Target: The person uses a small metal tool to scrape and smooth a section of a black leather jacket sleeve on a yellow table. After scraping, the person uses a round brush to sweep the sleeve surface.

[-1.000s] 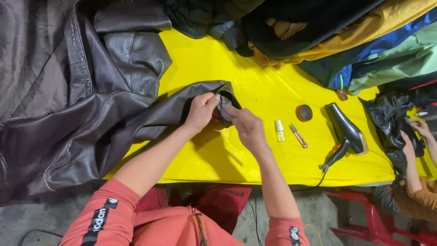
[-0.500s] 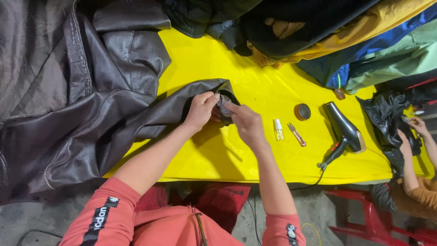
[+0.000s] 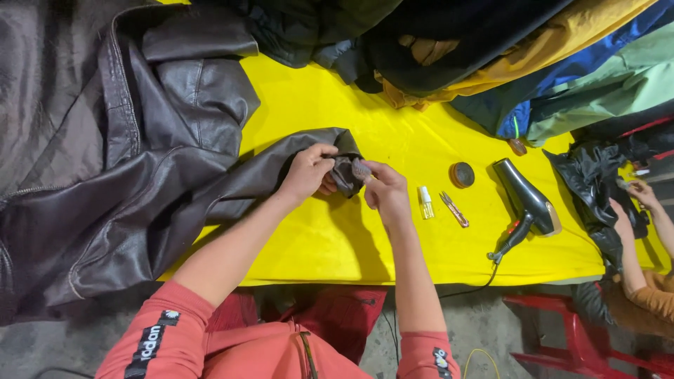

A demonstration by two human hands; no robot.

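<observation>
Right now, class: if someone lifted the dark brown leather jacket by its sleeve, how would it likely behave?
The leather jacket would probably flop: it lies in soft folds and creases. It looks fairly heavy, sprawling over the yellow table edge. Its sheen hints at a slippery surface, though the left hand and right hand grip the cuff readily.

Dark brown leather jacket (image 3: 140, 161), bright yellow table cover (image 3: 337, 231), black hair dryer (image 3: 526, 203), red stool (image 3: 562, 330), coral-red sleeves.
</observation>
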